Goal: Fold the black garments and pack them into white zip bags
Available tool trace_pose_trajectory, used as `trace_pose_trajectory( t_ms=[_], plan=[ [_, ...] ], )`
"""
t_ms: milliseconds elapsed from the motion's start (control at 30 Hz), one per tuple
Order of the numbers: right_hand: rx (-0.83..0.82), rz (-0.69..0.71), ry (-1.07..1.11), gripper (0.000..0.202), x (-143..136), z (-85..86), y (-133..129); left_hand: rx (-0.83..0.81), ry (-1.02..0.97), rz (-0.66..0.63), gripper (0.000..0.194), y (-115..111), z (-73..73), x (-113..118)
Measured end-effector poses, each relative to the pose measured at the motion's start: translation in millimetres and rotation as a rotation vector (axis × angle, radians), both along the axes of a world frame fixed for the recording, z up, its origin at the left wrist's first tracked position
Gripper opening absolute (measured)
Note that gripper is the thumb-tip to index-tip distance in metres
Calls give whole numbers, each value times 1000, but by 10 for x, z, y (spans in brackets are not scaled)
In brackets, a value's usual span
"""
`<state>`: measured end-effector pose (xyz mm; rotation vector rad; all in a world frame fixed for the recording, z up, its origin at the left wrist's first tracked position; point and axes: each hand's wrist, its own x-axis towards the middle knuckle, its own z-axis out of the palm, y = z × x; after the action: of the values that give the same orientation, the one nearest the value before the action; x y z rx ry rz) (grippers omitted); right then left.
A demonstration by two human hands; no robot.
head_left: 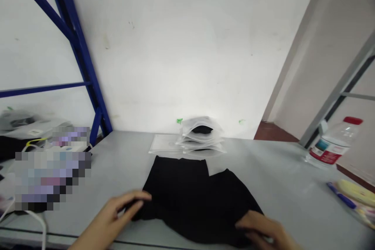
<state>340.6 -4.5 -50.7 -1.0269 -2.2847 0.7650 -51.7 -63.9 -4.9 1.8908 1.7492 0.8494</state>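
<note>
A black garment [187,199], its exact kind not clear, lies spread on the grey table in front of me. At its left edge, my left hand [117,213] has thumb and forefinger closed on the cloth. My right hand [262,228], somewhat blurred, is curled over the lower right edge of the garment with its fingers closed on the fabric. Just behind the garment is a stack of frosted plastic bags [202,140], with black cloth showing inside some of them.
On the grey table [281,187], a clear bottle with a red cap [331,148] stands at the right, near a yellow roll of tape [356,191] and a blue pen-like item. Bags and a white cable [42,222] lie left. A blue metal frame [84,54] rises behind.
</note>
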Motion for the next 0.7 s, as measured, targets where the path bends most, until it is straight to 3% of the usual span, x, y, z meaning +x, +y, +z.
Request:
trace_pose_trajectory(
  t_ms=[67, 167, 300, 433, 533, 633, 700],
  plan=[
    [-103, -205, 64, 22, -59, 103, 149, 44, -53, 94, 32, 235, 65, 33],
    [-152, -307, -21, 22, -104, 112, 398, 7, 102, 110, 34, 563, -15, 42],
    [-64, -345, -120, 27, -66, 31, 665, 0, 361, 61, 33, 836, -136, 19],
    [-48, -420, -112, 42, -55, 87, 940, 101, 357, -36, 31, 1199, -135, 5],
    [-175, -307, -158, 22, -133, 152, 1112, 55, 333, -90, 25, 1483, -126, 32],
    [-187, -265, -114, 5, -199, 171, 1127, 55, 346, -120, 10, 1516, -62, 96],
    [-124, -282, -20, 13, -173, 160, 1026, 127, 363, -139, 13, 1335, 7, 146]
  ],
)
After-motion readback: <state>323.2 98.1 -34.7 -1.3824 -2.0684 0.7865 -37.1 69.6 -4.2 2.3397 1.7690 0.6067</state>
